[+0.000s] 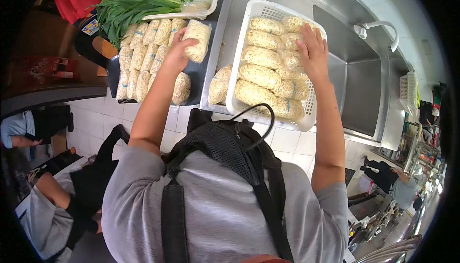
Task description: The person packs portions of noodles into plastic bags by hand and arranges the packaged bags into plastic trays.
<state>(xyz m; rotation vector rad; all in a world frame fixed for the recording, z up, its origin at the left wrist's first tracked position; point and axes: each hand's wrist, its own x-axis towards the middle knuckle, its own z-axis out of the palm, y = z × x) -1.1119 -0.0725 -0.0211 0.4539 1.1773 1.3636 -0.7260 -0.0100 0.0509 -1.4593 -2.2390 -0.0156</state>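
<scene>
My left hand (179,51) is closed on a clear-wrapped pack of noodles (198,40), held above the dark counter beside the sink. Below and left of it, rows of similar noodle packs (139,64) lie on a dark tray. My right hand (314,54) lies with fingers stretched out over the packs at the right side of a white perforated basket (253,9). Its fingertips rest on or just over a pack there; the exact contact is hidden. Two columns of noodle packs (258,73) fill the basket. One more pack (220,85) sits just left of it.
Long green leafy vegetables (148,1) lie in another white basket (211,6) at the upper left. The steel sink basin (357,95) with a white tap (378,27) is at the right. Other people are on both sides, one person (57,205) close at lower left.
</scene>
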